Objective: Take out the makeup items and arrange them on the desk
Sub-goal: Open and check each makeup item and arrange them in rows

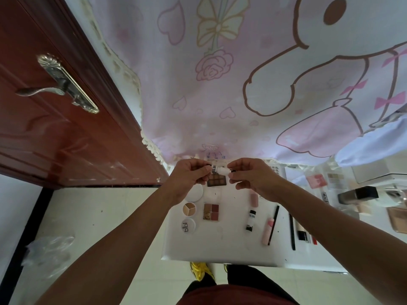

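Pink cartoon cloth (pixel 220 84) printed with hearts, a bow and a rose hangs behind a white tabletop (pixel 220 249), with a red-brown door (pixel 55 128) and its metal handle (pixel 63 84) to the left. Crumpled clear plastic (pixel 50 249) lies on the pale floor (pixel 88 216).

Both bare arms reach forward over the far edge of the tabletop. The left hand (pixel 189 177) and right hand (pixel 253 175) hold a small tube (pixel 218 169) between them, lying level in the air above the items. The tube is short and white, with a band of dark lettering near the left hand and a dark end at each side. The left hand pinches its left end with thumb and curled fingers; the right hand pinches the right end the same way.

Just under the tube lies a dark brown palette (pixel 217 181). Nearer, a white puff (pixel 195 193), a round three-shade pan (pixel 189 209) and a white lid (pixel 188 225) with dark letters form a column. Beside them sits a four-shade palette (pixel 211 211) in reds and gold. To the right are a second tube (pixel 250 220), white with black ends, a pink stick (pixel 254 199), a pink bottle (pixel 268 231) touching a dark pencil (pixel 273 224), and another pencil (pixel 291 232) well apart. More items crowd the far right, too blurred to tell.
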`<state>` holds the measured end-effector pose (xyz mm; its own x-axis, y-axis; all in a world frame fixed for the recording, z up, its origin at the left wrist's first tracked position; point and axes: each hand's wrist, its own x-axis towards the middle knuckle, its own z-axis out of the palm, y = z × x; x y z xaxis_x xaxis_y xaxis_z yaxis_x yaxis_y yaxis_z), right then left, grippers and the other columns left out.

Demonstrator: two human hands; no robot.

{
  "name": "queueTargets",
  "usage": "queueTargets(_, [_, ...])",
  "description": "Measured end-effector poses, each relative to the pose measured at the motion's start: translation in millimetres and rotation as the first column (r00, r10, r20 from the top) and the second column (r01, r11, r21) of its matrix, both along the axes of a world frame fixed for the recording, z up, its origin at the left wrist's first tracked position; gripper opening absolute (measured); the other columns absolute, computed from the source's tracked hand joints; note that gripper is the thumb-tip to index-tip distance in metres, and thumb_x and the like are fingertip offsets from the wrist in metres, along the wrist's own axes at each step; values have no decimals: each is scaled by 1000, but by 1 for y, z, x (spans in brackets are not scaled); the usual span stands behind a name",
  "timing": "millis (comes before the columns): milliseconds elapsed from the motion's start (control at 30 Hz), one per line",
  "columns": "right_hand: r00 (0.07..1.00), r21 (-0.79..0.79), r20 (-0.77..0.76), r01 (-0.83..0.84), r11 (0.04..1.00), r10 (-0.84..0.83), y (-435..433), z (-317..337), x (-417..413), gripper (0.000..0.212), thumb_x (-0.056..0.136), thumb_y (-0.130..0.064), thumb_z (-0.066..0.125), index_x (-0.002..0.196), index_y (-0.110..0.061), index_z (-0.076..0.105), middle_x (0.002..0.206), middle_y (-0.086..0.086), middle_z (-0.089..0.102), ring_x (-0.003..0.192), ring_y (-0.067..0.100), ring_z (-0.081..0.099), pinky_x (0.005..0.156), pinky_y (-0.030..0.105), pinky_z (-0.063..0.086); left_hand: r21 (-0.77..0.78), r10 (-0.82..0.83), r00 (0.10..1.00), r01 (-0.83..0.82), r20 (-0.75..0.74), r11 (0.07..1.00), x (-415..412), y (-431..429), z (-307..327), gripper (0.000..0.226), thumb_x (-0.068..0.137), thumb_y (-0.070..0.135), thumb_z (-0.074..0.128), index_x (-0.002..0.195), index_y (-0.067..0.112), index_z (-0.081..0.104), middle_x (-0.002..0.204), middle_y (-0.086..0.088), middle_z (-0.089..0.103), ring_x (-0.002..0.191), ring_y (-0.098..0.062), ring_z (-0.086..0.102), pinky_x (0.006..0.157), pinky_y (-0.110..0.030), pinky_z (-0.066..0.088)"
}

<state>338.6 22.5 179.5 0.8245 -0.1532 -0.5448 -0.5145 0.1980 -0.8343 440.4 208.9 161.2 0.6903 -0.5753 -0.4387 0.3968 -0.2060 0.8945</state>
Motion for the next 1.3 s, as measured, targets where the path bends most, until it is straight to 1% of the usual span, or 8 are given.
queueTargets(133, [1000,-4,-20,-9,1000,8,0,-1,-1,19,86,-7,72,105,-5,71,88,11,72,77,19,68,63,27,53,-3,-9,1000,9,10,1000,1,1,3,18,90,4,63,106,-4,66,76,-11,66,68,-18,59,63,-24,51])
queueTargets(200, [999,-92,-9,-49,995,48,1,0,-1,16,85,-10,74,101,-8,74,87,10,73,75,14,66,62,25,52,4,-8,1000,7,16,1000,2,1,3,18,90,6,64,105,-3,67,76,-10,66,68,-17,58,64,-25,50])
queueTargets(333, [990,-319,10,-131,939,142,5,0,-3,19,79,-5,79,92,-16,72,73,-10,70,64,0,60,57,16,45,25,8,1000,-8,23,1000,0,1,5,21,89,11,67,103,-4,68,77,-10,66,67,-16,58,63,-24,51])
queueTargets(500, [973,-485,46,-176,857,226,10,-6,-3,29,76,-7,81,101,-20,74,88,-6,70,72,0,59,70,8,47,40,15,999,-17,46,999,-3,0,7,18,88,13,68,97,-3,69,75,-10,66,64,-14,58,62,-24,51])
queueTargets(633, [973,-544,42,-170,822,229,12,-9,-3,28,75,-11,82,96,-28,73,88,-7,71,74,1,58,69,7,44,68,13,998,-18,64,998,-2,1,8,15,88,16,69,91,1,70,74,-10,67,62,-14,58,61,-25,51])
queueTargets(933, [975,-535,39,-165,829,219,14,-11,-6,28,77,-14,81,88,-38,71,76,-14,68,67,3,56,66,13,44,94,24,998,-30,64,995,-1,2,3,19,90,19,67,88,0,68,69,-5,65,60,-14,56,60,-25,50])
queueTargets(1100, [969,-508,-30,-227,831,246,10,-18,-11,15,82,-19,77,96,-13,76,70,2,58,61,11,46,61,26,38,85,18,998,-24,61,996,2,5,-2,11,90,14,66,93,4,70,70,-3,65,62,-12,58,64,-25,51])
queueTargets(1300, [977,-472,-23,-200,859,214,10,-22,-16,15,81,-13,78,90,-25,74,75,-3,58,69,10,49,69,25,41,96,-9,998,3,64,995,3,-1,-8,11,90,10,65,99,6,70,76,-2,67,66,-12,59,65,-24,52])
